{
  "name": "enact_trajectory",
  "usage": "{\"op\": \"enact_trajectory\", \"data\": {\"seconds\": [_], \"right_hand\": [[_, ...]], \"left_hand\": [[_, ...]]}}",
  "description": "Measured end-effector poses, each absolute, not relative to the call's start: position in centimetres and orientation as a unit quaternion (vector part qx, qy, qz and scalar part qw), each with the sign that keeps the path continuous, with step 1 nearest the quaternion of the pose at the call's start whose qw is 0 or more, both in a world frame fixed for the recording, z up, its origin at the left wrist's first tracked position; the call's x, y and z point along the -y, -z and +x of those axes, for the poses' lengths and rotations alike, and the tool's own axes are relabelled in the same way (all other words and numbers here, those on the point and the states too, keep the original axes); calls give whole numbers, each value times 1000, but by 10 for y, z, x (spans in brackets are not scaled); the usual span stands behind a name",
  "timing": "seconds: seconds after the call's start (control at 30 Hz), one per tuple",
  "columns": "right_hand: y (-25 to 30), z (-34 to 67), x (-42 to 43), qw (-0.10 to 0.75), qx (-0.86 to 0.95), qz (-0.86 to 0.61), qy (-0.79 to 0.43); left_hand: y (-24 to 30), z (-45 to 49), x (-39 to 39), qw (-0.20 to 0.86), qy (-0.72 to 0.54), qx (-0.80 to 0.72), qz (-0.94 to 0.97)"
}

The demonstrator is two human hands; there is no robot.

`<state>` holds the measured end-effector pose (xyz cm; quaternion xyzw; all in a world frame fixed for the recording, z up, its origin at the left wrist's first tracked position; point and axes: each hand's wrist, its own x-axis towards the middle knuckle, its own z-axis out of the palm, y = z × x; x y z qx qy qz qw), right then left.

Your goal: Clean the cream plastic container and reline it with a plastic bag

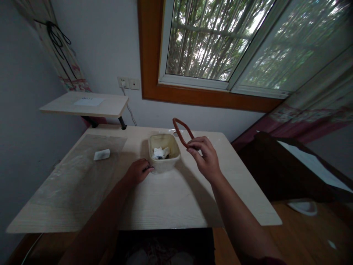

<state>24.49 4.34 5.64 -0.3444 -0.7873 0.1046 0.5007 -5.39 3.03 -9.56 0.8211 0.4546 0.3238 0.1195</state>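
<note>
A small cream bin [164,151] stands on the light wooden table [171,198], with crumpled white paper [160,152] inside it. My right hand [205,156] is raised just right of the bin and pinches a reddish-brown ring [182,131], which hangs in the air above the bin's right rim. My left hand [139,171] rests on the table at the bin's lower left, fingers curled against its base.
A clear plastic sheet [79,173] covers the table's left part, with a small white piece [102,154] on it. A raised side shelf [85,103] stands at the back left. A window is behind, and dark furniture [278,169] at the right.
</note>
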Motion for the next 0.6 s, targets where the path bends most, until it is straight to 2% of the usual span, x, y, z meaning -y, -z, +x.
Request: {"op": "enact_trajectory", "data": {"seconds": [0.3,0.6], "right_hand": [[1,308,-40,435,789,-427,-76],[56,338,-43,353,819,-449,-66]], "left_hand": [[101,-54,-30,98,-322,-453,826],[97,-53,-28,101,-307,-461,826]]}}
